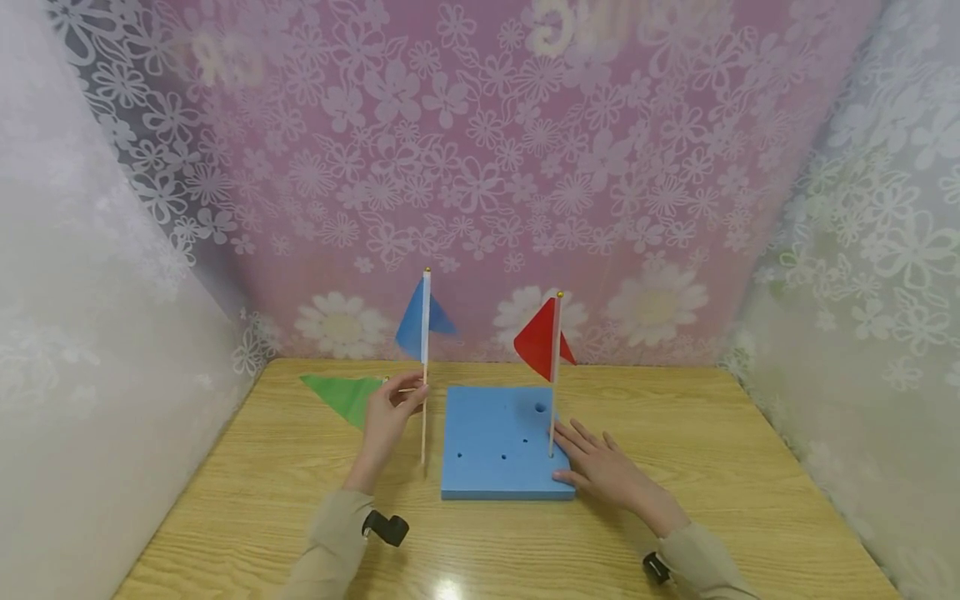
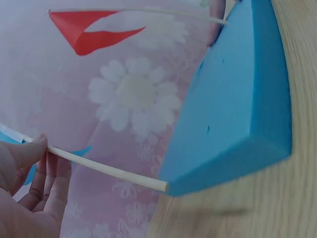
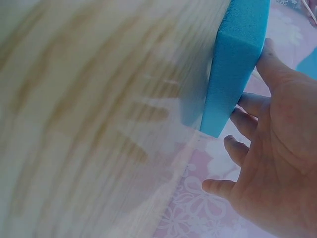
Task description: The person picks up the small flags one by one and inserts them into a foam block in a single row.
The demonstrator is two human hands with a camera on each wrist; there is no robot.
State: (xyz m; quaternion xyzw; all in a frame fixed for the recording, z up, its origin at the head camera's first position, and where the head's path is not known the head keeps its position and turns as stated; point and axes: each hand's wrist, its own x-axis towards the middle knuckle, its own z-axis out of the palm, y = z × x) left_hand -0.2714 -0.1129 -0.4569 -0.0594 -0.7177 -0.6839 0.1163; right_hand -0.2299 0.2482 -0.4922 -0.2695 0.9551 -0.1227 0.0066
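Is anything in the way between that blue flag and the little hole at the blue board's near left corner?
Nothing visible stands between the blue flag, held in the left hand, and that hole. The red flag and right hand are at the board's right side.

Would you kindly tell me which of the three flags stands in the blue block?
The red flag: its stick stands in the block; the left hand holds the blue flag, and the green flag is left of the block.
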